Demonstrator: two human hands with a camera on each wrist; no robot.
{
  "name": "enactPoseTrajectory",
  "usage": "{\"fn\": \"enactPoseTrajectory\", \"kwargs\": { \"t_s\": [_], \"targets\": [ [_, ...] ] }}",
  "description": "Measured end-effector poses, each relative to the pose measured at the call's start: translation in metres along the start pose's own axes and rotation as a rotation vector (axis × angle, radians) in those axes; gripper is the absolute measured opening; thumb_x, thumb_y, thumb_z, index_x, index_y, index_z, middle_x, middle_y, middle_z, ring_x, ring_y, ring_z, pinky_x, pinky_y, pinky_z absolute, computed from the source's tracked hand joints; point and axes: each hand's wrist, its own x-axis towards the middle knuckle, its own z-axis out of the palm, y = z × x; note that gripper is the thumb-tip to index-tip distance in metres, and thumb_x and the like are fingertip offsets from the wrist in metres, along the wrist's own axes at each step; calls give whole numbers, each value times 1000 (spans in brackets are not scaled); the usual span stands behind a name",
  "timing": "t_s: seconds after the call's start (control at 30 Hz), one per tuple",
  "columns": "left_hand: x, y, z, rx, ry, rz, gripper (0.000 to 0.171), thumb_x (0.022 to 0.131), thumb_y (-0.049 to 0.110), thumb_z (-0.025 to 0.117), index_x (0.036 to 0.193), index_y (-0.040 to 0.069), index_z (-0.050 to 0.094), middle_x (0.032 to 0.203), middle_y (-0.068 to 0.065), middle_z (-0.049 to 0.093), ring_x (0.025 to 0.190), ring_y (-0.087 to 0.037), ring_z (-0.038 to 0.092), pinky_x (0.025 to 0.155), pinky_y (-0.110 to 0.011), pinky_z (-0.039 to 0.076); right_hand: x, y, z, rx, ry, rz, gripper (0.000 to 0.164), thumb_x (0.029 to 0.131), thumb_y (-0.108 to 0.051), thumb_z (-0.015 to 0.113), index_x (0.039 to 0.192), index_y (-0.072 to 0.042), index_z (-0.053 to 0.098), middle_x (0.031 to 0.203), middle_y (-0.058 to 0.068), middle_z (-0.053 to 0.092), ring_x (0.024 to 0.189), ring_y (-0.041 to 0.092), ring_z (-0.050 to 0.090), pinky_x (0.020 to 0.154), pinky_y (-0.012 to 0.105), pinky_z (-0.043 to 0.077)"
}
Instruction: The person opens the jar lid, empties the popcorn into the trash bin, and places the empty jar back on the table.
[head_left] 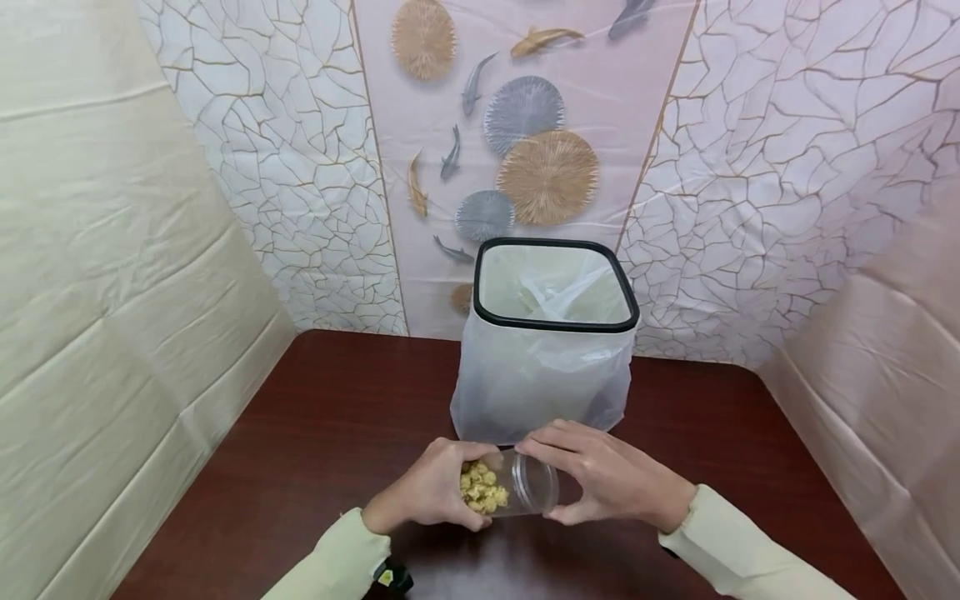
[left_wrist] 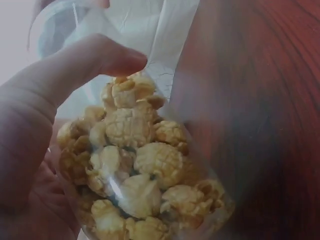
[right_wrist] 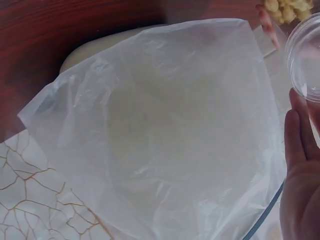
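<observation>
A clear plastic jar (head_left: 504,483) with caramel popcorn (head_left: 480,487) in its bottom end lies sideways between my two hands, in front of the bin. My left hand (head_left: 442,483) grips the popcorn end, and the left wrist view shows its thumb (left_wrist: 95,62) across the clear wall. At the other end my right hand (head_left: 600,475) holds the clear round lid (head_left: 538,483), fingers over the top and thumb beneath. In the right wrist view the lid (right_wrist: 306,57) shows at the right edge, with part of the right hand (right_wrist: 305,165) below it.
A white bin (head_left: 543,367) with a black rim (head_left: 555,323) and a translucent liner bag (right_wrist: 185,125) stands just beyond the hands on the dark red-brown table (head_left: 352,400). Patterned cloth (head_left: 285,167) hangs behind, and pale cloth walls (head_left: 112,292) flank both sides.
</observation>
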Motion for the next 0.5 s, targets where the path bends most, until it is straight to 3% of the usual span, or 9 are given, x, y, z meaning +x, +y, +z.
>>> {"fn": "enactPoseTrajectory", "kwargs": {
  "t_s": [0.1,0.2,0.37,0.5],
  "targets": [
    [-2,-2,0,-15,22,-27,67,62,21,97,124,12,73,108,2,79,91,-1,67,82,-17,56,-2,0,-1,46,-65,94,100,66,-36,99,151,-8,54,141,0,63,125,13,63,102,26,56],
    [-3,-3,1,-28,56,-43,66,62,19,97,123,9,73,108,-1,79,92,-3,69,83,-19,57,-2,0,-1,114,-94,191,110,70,-44,98,159,-10,44,148,2,59,131,16,62,105,30,56],
    [-3,-3,1,-11,103,-44,67,61,18,98,122,8,73,109,-4,79,92,-5,69,84,-21,57,2,2,2,265,-66,369,98,77,-58,89,153,-9,52,143,3,64,129,15,63,104,41,58],
    [-3,-3,0,18,135,-43,64,60,20,98,119,13,73,107,-4,79,90,-5,68,82,-21,57,5,1,4,307,-21,486,84,79,-59,87,140,-6,63,128,-2,71,118,14,69,98,43,59]
  ]
}}
